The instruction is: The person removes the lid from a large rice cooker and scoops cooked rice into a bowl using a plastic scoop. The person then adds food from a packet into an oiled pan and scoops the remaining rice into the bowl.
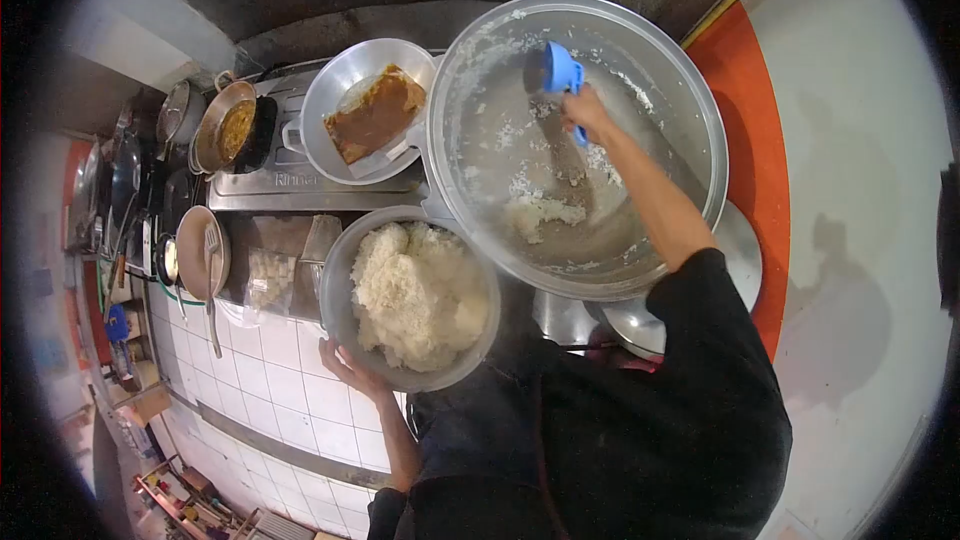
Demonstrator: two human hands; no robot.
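Note:
My right hand [588,112] is closed round the handle of a blue plastic scoop [563,68], held over the inside of a large metal pot [470,70]. Bits of white rice [545,216] cling to the pot's walls and lie in a small clump on its bottom. In front of the pot, a grey bowl [345,325] is heaped with cooked rice [415,295]. My left hand [350,370] grips this bowl from its lower left side; its fingers show in part against the outer wall.
To the left, a metal wok [345,70] holding a brown block in a bag sits on a Rinnai stove [290,198]. Beyond are a pan with brown contents [236,130] and a bowl with a slotted spatula [211,270]. An orange strip [765,190] borders the pot's right.

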